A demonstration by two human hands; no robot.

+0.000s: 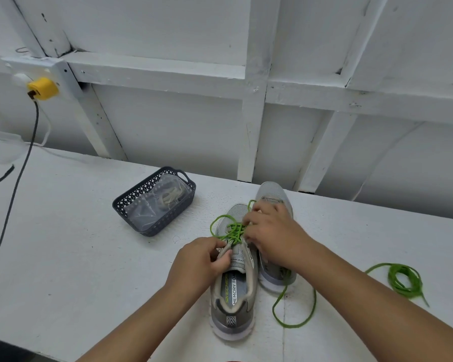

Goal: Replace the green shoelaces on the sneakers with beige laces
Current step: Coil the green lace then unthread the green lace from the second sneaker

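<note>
Seen from the camera on the person's head, looking down: two grey sneakers stand side by side on a white surface [76,244], toes pointing away toward a white panelled wall. The nearer sneaker [233,291] shows its open collar and printed insole, and a green lace [232,231] crosses its upper eyelets, with a loose loop arching off to the left and a long free end trailing over the surface to the right. The left hand [202,262] grips the near edge of that sneaker's tongue and eyelet flap, fingers curled round it. The right hand [270,231] reaches over the laced part with bent fingers, apparently pinching the green lace, though the grip itself is partly hidden. It also covers much of the second sneaker [272,197], which appears lace-free. A second green lace [403,279] lies coiled well apart on the right. To the left of the sneakers sits a dark perforated basket [131,202] holding a clear bag with beige laces [170,195] inside, apparently untouched. The step in hand looks to be unthreading the green lace from the nearer sneaker. The next move likely calls for drawing each crossing out through its eyelets while the left hand steadies the sneaker, then fetching the beige laces from the basket.
</note>
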